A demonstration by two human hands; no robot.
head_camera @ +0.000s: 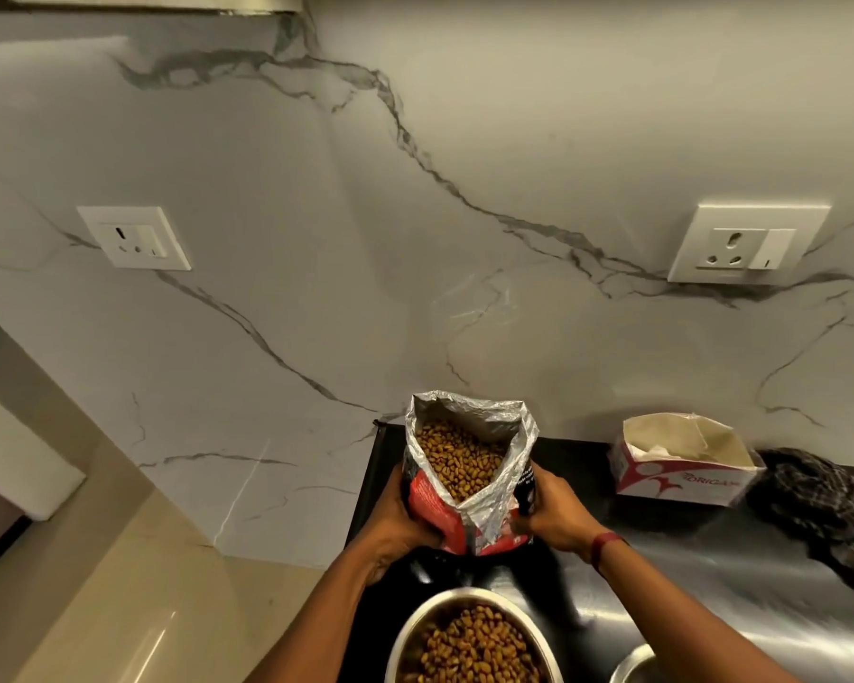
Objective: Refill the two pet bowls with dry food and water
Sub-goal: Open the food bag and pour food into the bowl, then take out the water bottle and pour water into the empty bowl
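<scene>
Food bag (467, 473) between both hands (405, 520) (555, 505)

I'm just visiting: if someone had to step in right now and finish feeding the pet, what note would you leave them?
Left hand and right hand: each grips a side of the open food bag, which stands upright on the black counter.
Steel bowl: in front of the bag, already holding kibble.
Second bowl: only its rim shows at the bottom right; its contents cannot be seen.
Done: dry food appears poured.
Left: put the bag away, check the second bowl and fill it with water if needed.
</scene>
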